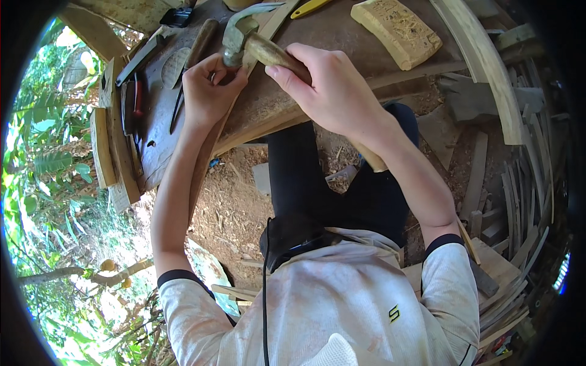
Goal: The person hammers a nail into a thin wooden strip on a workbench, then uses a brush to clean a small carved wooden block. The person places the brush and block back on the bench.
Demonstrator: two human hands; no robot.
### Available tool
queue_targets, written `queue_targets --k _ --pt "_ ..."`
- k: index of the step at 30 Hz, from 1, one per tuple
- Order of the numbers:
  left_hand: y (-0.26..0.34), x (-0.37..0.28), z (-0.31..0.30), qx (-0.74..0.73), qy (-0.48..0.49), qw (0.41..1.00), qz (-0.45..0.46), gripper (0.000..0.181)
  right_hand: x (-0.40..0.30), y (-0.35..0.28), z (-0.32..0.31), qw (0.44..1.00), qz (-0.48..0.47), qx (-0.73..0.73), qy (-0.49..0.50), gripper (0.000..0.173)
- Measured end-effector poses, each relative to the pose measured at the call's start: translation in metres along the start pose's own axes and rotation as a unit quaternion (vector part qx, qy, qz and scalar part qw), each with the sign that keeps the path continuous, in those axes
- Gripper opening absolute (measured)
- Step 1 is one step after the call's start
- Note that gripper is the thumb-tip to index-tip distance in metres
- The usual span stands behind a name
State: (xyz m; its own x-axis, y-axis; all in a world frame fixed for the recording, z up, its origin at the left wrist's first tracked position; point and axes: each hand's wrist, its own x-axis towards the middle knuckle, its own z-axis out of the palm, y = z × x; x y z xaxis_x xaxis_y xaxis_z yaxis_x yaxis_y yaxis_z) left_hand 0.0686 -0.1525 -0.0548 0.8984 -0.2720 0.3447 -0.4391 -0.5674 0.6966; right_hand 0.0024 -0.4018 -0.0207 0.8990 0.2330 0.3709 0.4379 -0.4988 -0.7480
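Observation:
My right hand (pixel 332 89) grips a claw hammer (pixel 236 39) by its wooden handle, whose butt end sticks out below my wrist. The metal head is over a narrow wooden strip (pixel 276 23) lying across the wooden workbench (pixel 316 50), with the claw pointing away from me. Close beside the striking face, my left hand (pixel 208 89) has its thumb and fingers curled together at the strip. Whatever may be between those fingertips is hidden by the hand and hammer head.
Left of my left hand lie a wooden-handled tool (pixel 203 41), a round wooden disc (pixel 175 67) and a red-handled tool (pixel 138 98). A yellow tool (pixel 311 7) and a shaped wooden block (pixel 396 34) rest farther back. Long boards (pixel 496 78) and stacked strips (pixel 517 201) stand at right.

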Motion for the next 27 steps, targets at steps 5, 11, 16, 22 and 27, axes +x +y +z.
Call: queue_targets --k 5,11,16,22,27 --pt "-0.002 0.001 0.0 -0.057 -0.002 0.998 0.003 0.052 0.022 0.007 0.018 0.979 0.109 0.171 -0.014 0.041" --pt "0.005 0.003 0.0 -0.022 -0.006 1.0 -0.001 0.052 0.053 0.031 0.043 0.968 0.155 0.199 -0.014 0.046" --pt "0.003 0.002 -0.001 -0.039 -0.017 0.999 -0.011 0.055 0.057 0.034 0.045 0.972 0.154 0.18 -0.005 0.047" --pt "0.001 0.005 -0.003 -0.03 -0.031 0.999 0.0 0.054 0.055 0.037 0.06 0.987 0.12 0.095 0.046 0.047" --pt "-0.005 0.026 0.0 -0.022 -0.037 0.999 0.018 0.054 0.064 0.027 0.057 0.969 0.199 0.141 0.045 0.047"
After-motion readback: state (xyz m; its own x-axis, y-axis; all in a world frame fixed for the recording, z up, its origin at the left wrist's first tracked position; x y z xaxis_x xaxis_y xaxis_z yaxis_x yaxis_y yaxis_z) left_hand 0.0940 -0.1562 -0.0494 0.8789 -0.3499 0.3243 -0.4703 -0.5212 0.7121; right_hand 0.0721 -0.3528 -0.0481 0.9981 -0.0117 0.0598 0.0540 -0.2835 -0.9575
